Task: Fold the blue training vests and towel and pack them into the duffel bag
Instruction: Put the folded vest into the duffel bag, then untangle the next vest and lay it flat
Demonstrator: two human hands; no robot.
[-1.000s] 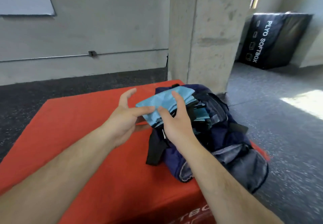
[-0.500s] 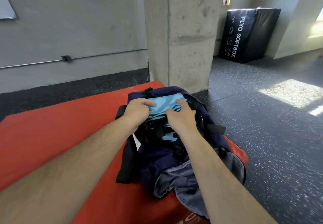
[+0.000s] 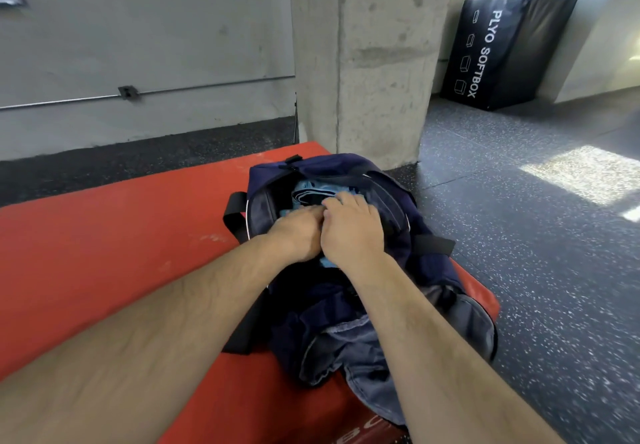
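Our left hand (image 3: 296, 234) and right hand (image 3: 349, 227) sit side by side, touching, in the open mouth of the navy duffel bag (image 3: 403, 217). Both are down on the light blue vests (image 3: 310, 189), which lie inside the bag between its unzipped rims. The right fingers (image 3: 341, 201) are bent with their tips on the blue cloth. The left fingers are tucked out of sight under the right hand, so we cannot tell for either hand whether it grips the cloth or only presses it. The bag lies lengthwise along the right side of the red mat (image 3: 104, 236), its right flank near the mat's right edge and its grey end pocket (image 3: 367, 371) slumped toward the near edge. A black strap (image 3: 233, 211) loops out on the bag's left. Left of the bag the mat spreads wide and flat. The concrete pillar (image 3: 363, 63) stands just beyond the mat's far corner. To the right lies the dark speckled floor (image 3: 536, 253), with a black plyo softbox (image 3: 502, 49) well apart by the wall.
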